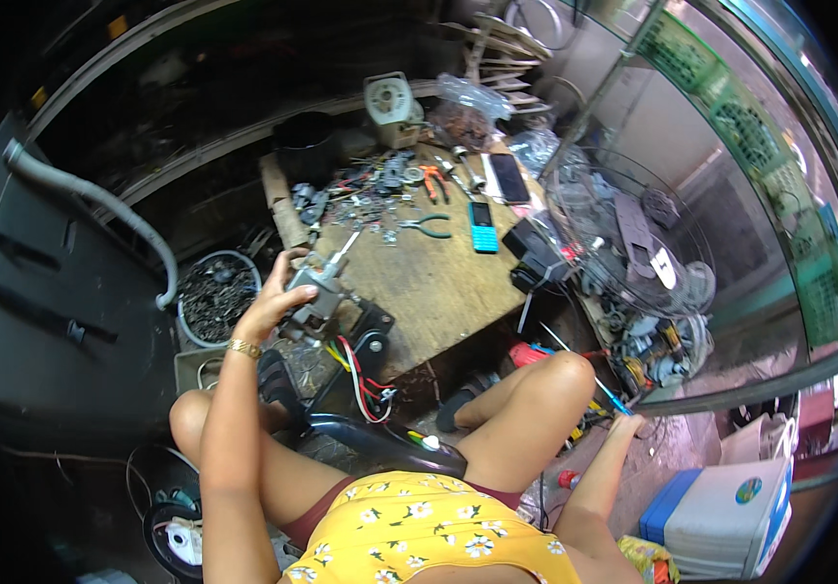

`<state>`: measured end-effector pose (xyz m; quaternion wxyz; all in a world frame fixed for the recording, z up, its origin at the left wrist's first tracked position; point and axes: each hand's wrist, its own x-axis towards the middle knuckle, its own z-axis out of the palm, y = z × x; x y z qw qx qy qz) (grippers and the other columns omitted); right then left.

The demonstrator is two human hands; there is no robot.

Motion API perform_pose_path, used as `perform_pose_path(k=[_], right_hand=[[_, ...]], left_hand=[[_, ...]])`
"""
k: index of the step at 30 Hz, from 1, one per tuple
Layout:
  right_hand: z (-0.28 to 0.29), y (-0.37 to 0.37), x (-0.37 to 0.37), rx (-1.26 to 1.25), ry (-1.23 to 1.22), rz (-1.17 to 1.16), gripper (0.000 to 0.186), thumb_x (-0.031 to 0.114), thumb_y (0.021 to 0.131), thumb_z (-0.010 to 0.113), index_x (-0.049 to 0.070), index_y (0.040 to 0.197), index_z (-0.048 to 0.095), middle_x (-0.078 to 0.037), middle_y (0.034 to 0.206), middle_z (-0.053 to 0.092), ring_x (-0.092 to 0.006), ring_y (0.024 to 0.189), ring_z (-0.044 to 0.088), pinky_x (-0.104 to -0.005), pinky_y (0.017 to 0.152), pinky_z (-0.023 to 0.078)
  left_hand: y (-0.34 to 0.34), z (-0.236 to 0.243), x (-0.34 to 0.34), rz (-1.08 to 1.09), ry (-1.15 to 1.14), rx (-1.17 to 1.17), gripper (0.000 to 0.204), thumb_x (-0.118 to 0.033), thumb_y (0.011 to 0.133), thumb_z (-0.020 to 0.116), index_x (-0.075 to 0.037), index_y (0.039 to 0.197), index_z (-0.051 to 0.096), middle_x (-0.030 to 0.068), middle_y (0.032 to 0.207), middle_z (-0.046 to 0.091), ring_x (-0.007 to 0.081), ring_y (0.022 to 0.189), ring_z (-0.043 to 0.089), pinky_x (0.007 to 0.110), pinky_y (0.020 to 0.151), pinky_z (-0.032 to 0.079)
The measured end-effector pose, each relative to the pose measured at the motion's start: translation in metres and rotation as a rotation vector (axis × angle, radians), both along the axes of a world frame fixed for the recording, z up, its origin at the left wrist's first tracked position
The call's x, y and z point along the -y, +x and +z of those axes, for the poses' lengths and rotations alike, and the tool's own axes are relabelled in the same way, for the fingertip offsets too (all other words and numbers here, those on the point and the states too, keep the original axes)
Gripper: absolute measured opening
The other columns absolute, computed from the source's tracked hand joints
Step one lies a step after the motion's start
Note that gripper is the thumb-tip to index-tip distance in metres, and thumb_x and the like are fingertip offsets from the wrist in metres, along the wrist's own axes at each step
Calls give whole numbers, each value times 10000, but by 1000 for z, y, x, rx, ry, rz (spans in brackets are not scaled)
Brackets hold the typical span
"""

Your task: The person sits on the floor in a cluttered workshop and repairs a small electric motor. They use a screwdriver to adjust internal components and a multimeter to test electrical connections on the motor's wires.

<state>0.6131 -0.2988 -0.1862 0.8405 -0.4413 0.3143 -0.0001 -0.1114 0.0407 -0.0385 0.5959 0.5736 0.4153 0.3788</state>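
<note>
With left hand, gripping motor at left; with right hand, gripping screwdriver at right. Apparently steadying; next, probably bring screwdriver left.

On your left, a grey hose curves down beside a round bucket filled with dark scraps. Far ahead of you stands a whitish housing, perhaps a small fan, next to a clear plastic bag. Nearer you, toward the right, lie a dark smartphone and a teal keypad phone. Near right, you have a white-and-blue cooler box.
</note>
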Motion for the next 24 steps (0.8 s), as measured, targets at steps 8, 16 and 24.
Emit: perform_pose_path(k=[8,16,24], right_hand=[[21,-34,-14,473,-563,336,540,225,895,519,-4,1367,392,-192,1343,478,-342,1186,489,-552,987,416],[136,-394,-175,725,145,1889,733,362,931,614,88,1467,196,-196,1392,437,-288,1126,586,-405,920,516],[116,-536,-197,559,158,1978,615,455,935,618,42,1335,403,-30,1176,516,-129,1108,451,-306,1004,357]], left_hand=[[-4,13,13,71,87,-36,750,-315,740,782,-105,1365,425,110,1074,572,186,1012,544,312,894,435],[2,35,27,81,150,52,777,-316,709,813,-84,1344,429,99,1062,535,170,954,553,294,819,466],[-28,62,49,139,297,83,877,-339,617,835,-74,1349,430,48,1121,515,170,1084,505,301,997,356]])
